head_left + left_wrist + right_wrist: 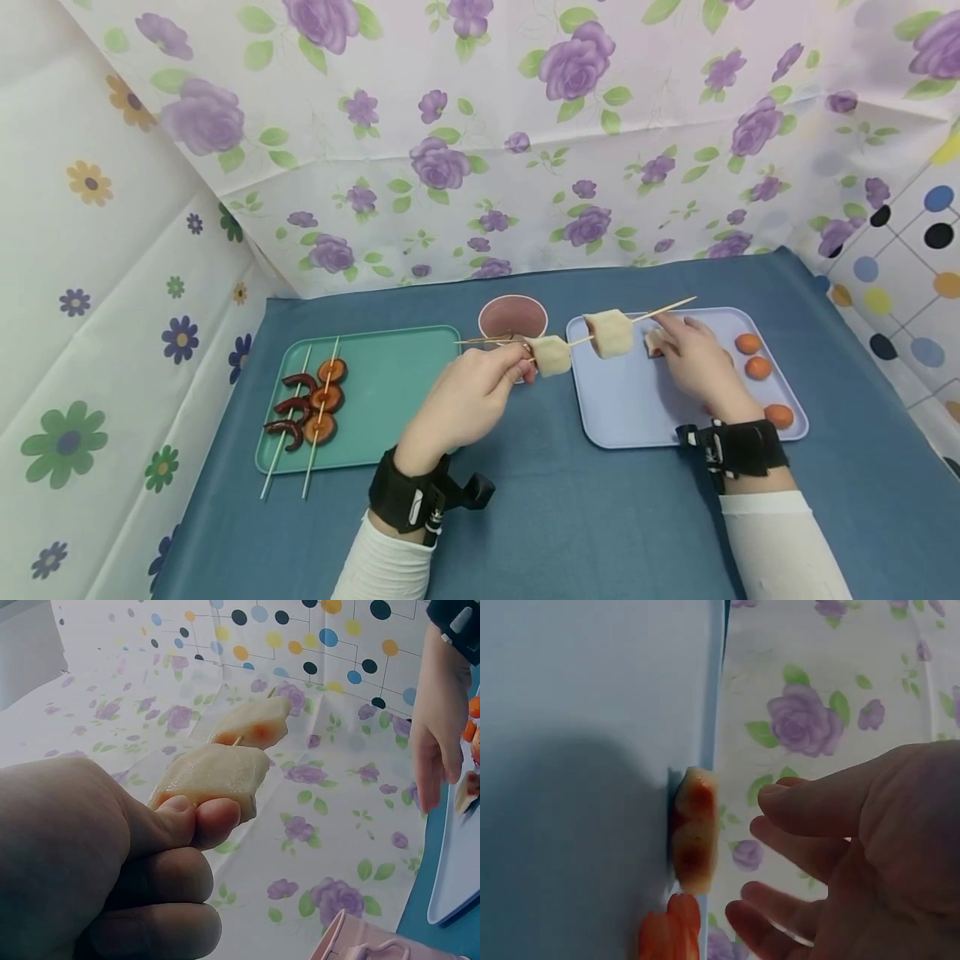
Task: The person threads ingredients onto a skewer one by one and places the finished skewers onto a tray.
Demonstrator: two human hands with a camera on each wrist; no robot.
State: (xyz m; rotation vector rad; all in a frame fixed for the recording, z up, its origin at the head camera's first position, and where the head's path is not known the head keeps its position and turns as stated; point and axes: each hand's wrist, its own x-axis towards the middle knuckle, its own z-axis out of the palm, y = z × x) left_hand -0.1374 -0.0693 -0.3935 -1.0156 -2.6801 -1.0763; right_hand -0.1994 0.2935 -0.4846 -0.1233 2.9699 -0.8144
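My left hand [472, 392] pinches a thin wooden skewer [663, 308] between thumb and forefinger, close beside a pale, block-like food piece [551, 356]. A second pale piece [611, 333] is threaded farther along the skewer, which tilts up to the right. Over the lavender tray [615, 417], my right hand [701, 362] reaches down beside a loose pale piece [655, 342]. In the right wrist view that piece [695, 832] shows red-brown patches, and the right fingers [810, 802] are parted and apart from it.
Several orange round pieces [758, 367] lie along the lavender tray's right side. A pink cup [513, 317] stands between the trays. On the left, a green tray [397, 375] holds two loaded skewers, one with dark curved pieces [291, 406], one with brown round slices [327, 398].
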